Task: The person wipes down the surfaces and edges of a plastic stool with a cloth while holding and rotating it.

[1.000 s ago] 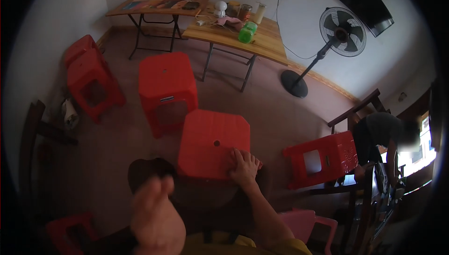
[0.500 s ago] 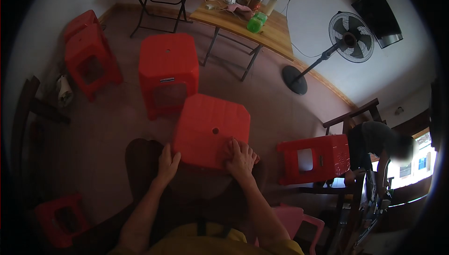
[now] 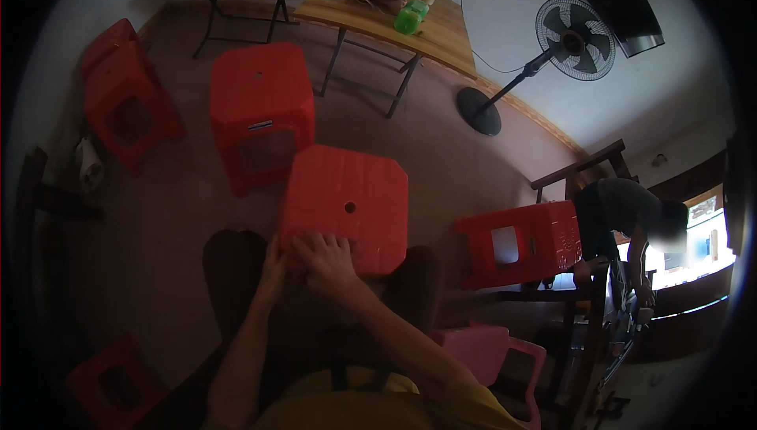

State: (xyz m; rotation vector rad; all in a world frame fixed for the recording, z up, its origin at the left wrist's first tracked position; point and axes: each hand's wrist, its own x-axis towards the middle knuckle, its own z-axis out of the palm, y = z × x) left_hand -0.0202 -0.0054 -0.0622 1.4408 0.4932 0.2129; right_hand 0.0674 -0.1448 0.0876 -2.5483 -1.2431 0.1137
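Note:
A red plastic stool (image 3: 371,182) with a round hole in its top stands between my knees. My left hand (image 3: 273,266) grips the stool's left near edge, its fingers partly hidden by the side. My right hand (image 3: 330,263) presses on the near left part of the top, close to my left hand. Its fingers are bent over a bunched red piece that looks like a cloth, mostly hidden beneath the hand and hard to tell from the stool.
More red stools stand ahead (image 3: 264,95), far left (image 3: 130,99) and right (image 3: 544,245). A pink chair (image 3: 481,351) is near my right side. Beyond are a wooden table (image 3: 441,36) with a green bottle (image 3: 411,16) and a standing fan (image 3: 574,40). A person (image 3: 631,205) bends at the right.
My right hand has slid left across the stool top, from its near right corner to beside my left hand. The left hand stays at the left edge. The view has shifted slightly.

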